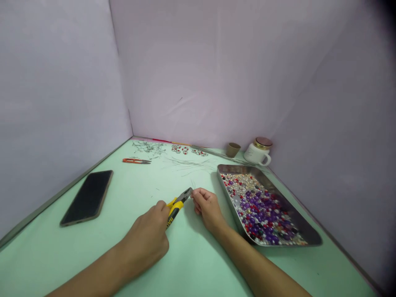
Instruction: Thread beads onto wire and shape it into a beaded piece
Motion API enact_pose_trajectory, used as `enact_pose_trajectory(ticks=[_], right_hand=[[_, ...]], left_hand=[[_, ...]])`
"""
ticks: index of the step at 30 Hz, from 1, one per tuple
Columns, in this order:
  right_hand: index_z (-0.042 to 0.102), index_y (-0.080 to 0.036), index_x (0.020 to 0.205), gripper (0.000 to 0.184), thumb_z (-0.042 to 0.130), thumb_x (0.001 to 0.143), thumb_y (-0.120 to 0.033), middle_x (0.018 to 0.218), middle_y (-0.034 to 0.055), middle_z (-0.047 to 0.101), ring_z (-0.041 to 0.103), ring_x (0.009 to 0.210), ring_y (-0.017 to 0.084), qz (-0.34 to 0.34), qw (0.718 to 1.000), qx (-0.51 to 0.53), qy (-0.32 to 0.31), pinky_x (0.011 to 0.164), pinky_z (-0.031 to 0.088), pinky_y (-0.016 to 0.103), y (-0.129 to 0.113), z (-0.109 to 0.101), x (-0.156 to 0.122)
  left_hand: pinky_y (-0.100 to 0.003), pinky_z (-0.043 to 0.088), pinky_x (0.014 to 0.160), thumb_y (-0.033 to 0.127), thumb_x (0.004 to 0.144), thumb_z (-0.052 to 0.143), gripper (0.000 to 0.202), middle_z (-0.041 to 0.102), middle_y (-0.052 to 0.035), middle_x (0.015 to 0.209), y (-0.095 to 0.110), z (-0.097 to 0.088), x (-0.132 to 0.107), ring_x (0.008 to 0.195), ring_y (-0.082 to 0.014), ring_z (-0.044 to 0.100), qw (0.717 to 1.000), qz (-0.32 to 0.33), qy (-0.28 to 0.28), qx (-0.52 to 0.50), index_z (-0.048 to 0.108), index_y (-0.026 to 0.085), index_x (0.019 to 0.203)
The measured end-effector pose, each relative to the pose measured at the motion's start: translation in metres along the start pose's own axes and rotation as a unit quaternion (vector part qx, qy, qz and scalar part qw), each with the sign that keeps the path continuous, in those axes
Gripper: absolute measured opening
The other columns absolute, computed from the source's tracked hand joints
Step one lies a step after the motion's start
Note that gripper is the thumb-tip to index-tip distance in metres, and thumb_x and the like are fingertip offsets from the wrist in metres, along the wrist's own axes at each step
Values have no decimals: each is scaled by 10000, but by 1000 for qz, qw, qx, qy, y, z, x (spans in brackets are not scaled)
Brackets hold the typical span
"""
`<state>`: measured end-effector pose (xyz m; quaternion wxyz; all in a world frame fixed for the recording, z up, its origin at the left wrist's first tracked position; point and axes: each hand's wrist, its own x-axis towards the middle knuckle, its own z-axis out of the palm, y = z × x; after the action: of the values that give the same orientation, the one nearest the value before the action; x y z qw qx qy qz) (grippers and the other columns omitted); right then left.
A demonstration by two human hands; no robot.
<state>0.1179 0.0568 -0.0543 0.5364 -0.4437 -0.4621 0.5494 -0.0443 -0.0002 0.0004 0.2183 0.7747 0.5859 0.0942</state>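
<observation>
My left hand (151, 231) is wrapped round the yellow and black handles of a pair of pliers (179, 202), whose grey jaws point up and to the right. At the jaw tips, my right hand (207, 206) is closed in a pinch. Thin wire ends (193, 184) stick up beside the jaws and fingertips, so the right fingers seem to pinch fine wire, though most of it is hidden. To the right of that hand lies a metal tray (230, 202) holding many small purple, red, white and cream beads (260, 210).
A phone (88, 198) lies at left, near orange thread snips (136, 161). Wire scraps (150, 148), red-and-clear beaded pieces (185, 150) and loose wires (188, 163) lie farther back. A brown cup (233, 149) and a white lidded mug (257, 152) stand by the wall.
</observation>
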Motion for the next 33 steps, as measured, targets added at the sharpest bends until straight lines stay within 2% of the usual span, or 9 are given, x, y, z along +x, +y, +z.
enact_pose_trajectory(ticks=[5,11,13,17,19,21,25,27,33], right_hand=[[520,-162,599,216,546,707,-348,395,-91,308,254,322,42,5,1000,-5,4,328,198,179,3,1,1],[522,-164,625,215,536,741,-344,417,-86,294,233,373,48,-8,999,30,-39,363,221,174,4,-4,-2],[519,-162,629,218,541,742,-347,433,-83,295,227,389,49,-12,996,61,-58,376,232,174,2,-5,-4],[517,-160,620,221,566,726,-348,434,-82,294,222,396,50,-4,994,90,-62,380,238,175,-1,-5,-4],[518,-160,617,223,575,717,-351,423,-84,290,220,391,49,3,994,95,-57,374,236,174,-1,-4,-2],[520,-159,612,224,580,710,-351,416,-86,289,218,386,47,6,995,90,-48,368,236,171,1,-4,-1],[528,-157,607,224,577,706,-352,410,-85,303,237,376,45,4,998,56,-41,358,243,167,3,-4,0],[529,-158,609,220,570,708,-350,405,-86,307,241,368,45,3,998,40,-40,352,243,167,3,-3,0],[522,-160,597,224,555,715,-348,396,-88,308,243,353,45,5,1000,4,-14,338,241,167,3,0,1]], left_hand=[[-309,350,609,-10,574,376,359,476,-103,918,5,11,0,795,-229,465,988,2,47,150,498,151,871],[-256,341,489,26,515,386,221,473,-6,638,-4,1,-3,567,-144,450,977,-21,-50,-206,420,182,668],[-232,335,422,32,453,398,214,463,5,623,-6,-2,0,534,-129,445,917,-40,-126,-376,384,180,607],[-236,389,392,34,401,409,226,502,-25,750,-8,-5,6,592,-143,501,741,-55,-226,-630,359,165,578],[-245,402,418,46,414,408,217,504,-28,754,-9,-5,8,617,-150,513,696,-64,-245,-672,367,162,593],[-238,382,409,47,407,401,223,501,-26,741,-10,-4,9,598,-145,500,725,-67,-241,-642,356,165,591],[-231,311,426,36,458,392,200,448,8,599,-12,0,7,515,-120,418,925,-33,-121,-358,388,176,601],[-248,306,470,29,515,389,211,456,2,607,-10,1,3,533,-132,424,982,-15,-48,-183,422,179,660],[-293,335,565,-11,538,392,374,478,-96,894,1,9,-1,757,-221,472,989,15,46,142,508,145,856]])
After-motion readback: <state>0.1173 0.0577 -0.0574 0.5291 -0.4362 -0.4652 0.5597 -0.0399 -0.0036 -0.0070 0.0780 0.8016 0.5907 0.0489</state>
